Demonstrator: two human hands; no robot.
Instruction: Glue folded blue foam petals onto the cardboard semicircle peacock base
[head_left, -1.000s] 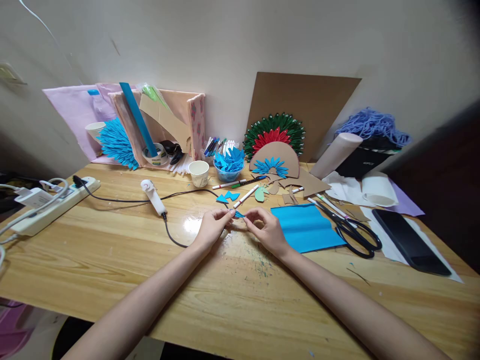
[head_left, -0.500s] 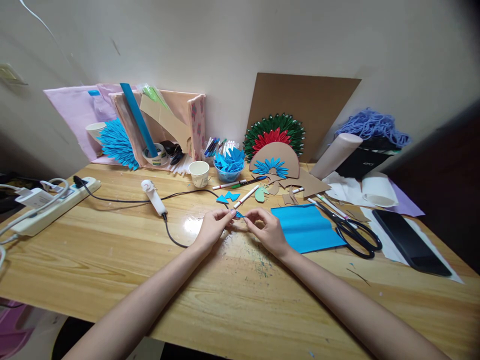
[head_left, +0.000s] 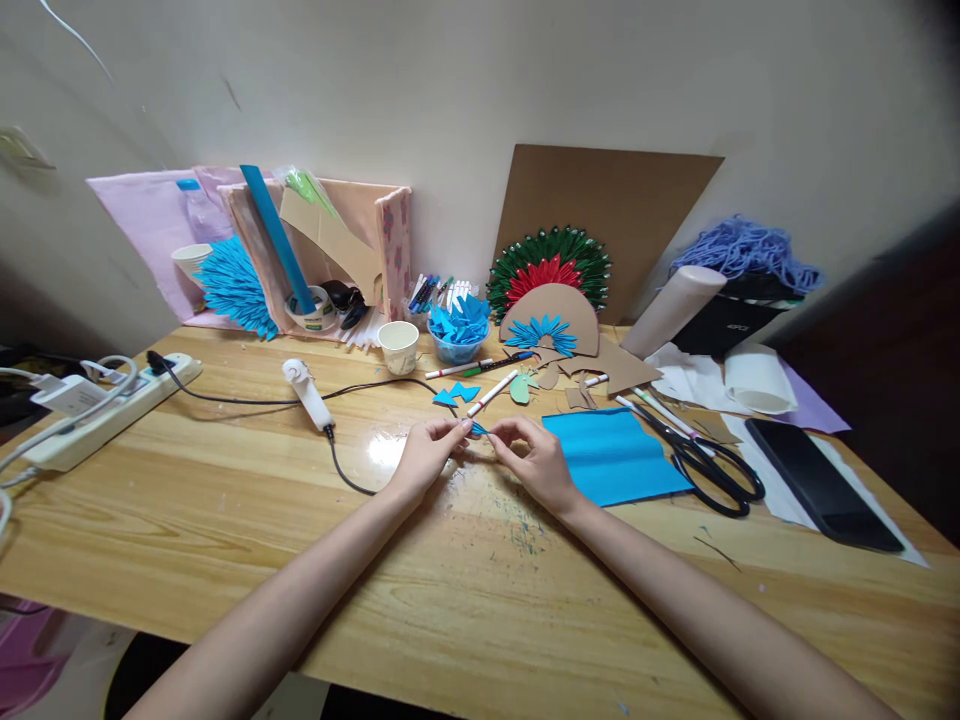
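Blue paper piece [head_left: 478, 428], small and folded to a point, sits pinched between both hands just above the surface [head_left: 225, 500], near its middle. The left hand [head_left: 427, 455] has its fingers pressed together on the piece's left end; the right hand [head_left: 536, 460] nips the right end between thumb and forefinger, the other fingers curled.

Going from the left, a fan of finished blue petals [head_left: 232, 285] leans against the wall by a pink folder. A glue gun [head_left: 306, 390] lies on the surface with its cord trailing toward the power strip [head_left: 97, 415]. A bowl of folded blue pieces [head_left: 457, 335] stands further along, and two loose blue triangles [head_left: 455, 394] lie just beyond the hands. A cardboard half-disc [head_left: 551, 320] carries only a small cluster of blue petals, so most of it looks uncovered, by my judgement. Right of the hands, a creased blue sheet [head_left: 611, 455] lies uncut beside black scissors [head_left: 705, 460], which suggests many folds remain.

No writing is legible; the tape roll's label is too small to read.
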